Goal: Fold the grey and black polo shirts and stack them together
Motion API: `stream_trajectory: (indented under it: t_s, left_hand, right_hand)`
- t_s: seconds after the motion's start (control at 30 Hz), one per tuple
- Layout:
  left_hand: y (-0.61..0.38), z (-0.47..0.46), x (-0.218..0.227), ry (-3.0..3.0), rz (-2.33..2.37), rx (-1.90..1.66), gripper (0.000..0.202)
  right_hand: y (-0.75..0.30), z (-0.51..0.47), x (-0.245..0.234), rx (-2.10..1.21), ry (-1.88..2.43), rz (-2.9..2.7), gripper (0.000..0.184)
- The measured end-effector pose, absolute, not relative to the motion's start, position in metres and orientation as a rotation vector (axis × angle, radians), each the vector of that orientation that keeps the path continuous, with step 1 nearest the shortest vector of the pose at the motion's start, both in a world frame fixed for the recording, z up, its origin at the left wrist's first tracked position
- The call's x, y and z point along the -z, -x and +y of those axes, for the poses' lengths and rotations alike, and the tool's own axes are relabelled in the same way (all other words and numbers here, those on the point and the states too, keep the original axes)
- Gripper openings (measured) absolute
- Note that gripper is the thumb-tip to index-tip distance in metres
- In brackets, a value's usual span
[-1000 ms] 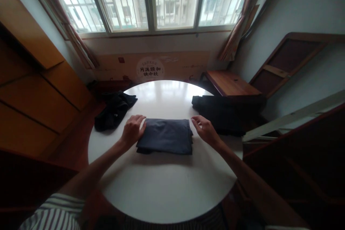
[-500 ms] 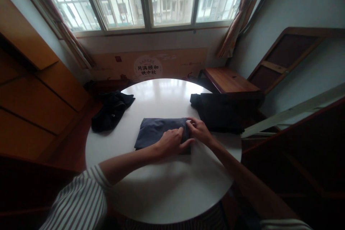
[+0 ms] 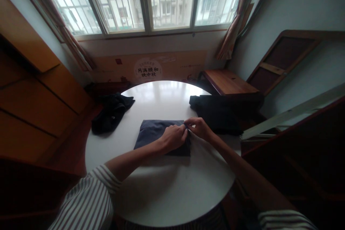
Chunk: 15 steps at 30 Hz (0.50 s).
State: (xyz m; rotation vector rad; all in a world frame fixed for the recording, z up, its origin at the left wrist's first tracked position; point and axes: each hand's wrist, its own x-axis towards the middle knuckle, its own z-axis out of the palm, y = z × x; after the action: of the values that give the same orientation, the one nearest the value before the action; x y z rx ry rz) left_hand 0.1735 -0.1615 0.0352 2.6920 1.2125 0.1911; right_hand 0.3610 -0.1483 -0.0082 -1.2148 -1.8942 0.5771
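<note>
A folded navy cloth (image 3: 152, 138) lies flat near the middle of the round white table (image 3: 167, 190). My left hand (image 3: 174, 138) sits on its right part, fingers curled over the fold. My right hand (image 3: 198, 128) comes in from the right and pinches the cloth's upper right corner, its fingertips touching my left hand. Part of the cloth is hidden under both hands. A crumpled black garment (image 3: 110, 113) lies at the table's far left edge, and a dark garment (image 3: 215, 115) lies at the far right edge, nearest my right hand.
Bare white tabletop stretches toward me. Behind the table are a low wooden bench (image 3: 229, 82) and a barred window (image 3: 142, 1). A wooden cabinet (image 3: 35, 104) stands left, and a pale plank (image 3: 291, 115) and a leaning wooden frame (image 3: 283, 61) stand right.
My hands have moved from either side of the cloth to meet at its right end. My left hand has crossed over it, and the cloth's right part now lies folded under my hands.
</note>
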Motion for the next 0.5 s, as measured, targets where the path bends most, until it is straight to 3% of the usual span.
stream_trajectory:
  t_s: [0.13, 0.2, 0.33, 0.5]
  left_hand:
    - [-0.173, -0.162, -0.038, -2.748, 1.109, -0.229, 0.036]
    - [-0.174, -0.163, -0.038, -2.76, 1.079, -0.237, 0.036]
    - [-0.176, -0.165, -0.038, -2.746, 1.07, -0.232, 0.029]
    - [-0.172, -0.166, -0.039, -2.732, 1.051, -0.245, 0.033]
  right_hand:
    - [-0.359, -0.146, 0.004, -0.527, 1.156, -2.106, 0.045]
    - [-0.36, -0.143, -0.004, -0.405, 1.13, -2.33, 0.05]
    - [-0.357, -0.139, -0.022, -0.104, 1.132, -2.65, 0.032]
    - [-0.347, -0.141, -0.024, -0.022, 1.37, -2.575, 0.02]
